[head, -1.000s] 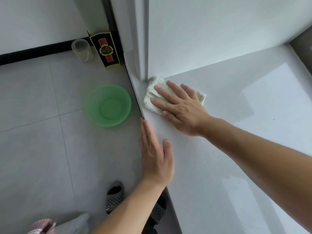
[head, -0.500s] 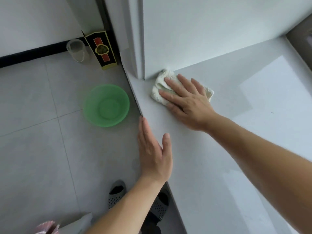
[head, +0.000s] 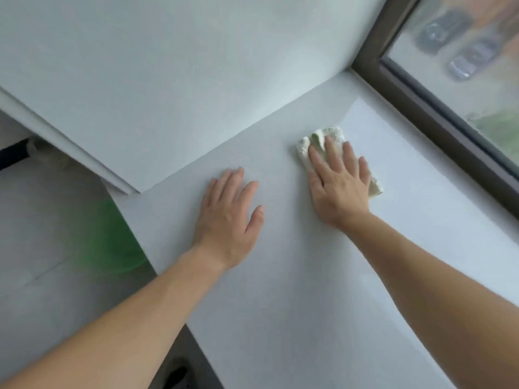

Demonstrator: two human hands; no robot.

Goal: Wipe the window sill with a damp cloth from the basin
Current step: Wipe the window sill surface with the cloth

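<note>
- R hand (head: 341, 189) fingers straight, apart, pressing cloth (head: 303, 150); L hand (head: 229, 217) flat on sill (head: 280, 290) at 8 o'clock
- Risk: loose cloth bunches, skipping patches

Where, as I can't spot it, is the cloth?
Head view, right of centre: the cloth lies on the sill under the right hand, near the window frame.

We look down past a plain white wall (head: 196, 66) to a dark window frame (head: 421, 113) at right; through its glass (head: 438, 85) blurred cars (head: 463, 58) show below, while grey floor tiles (head: 42, 234) lie at left, in soft daylight
</note>
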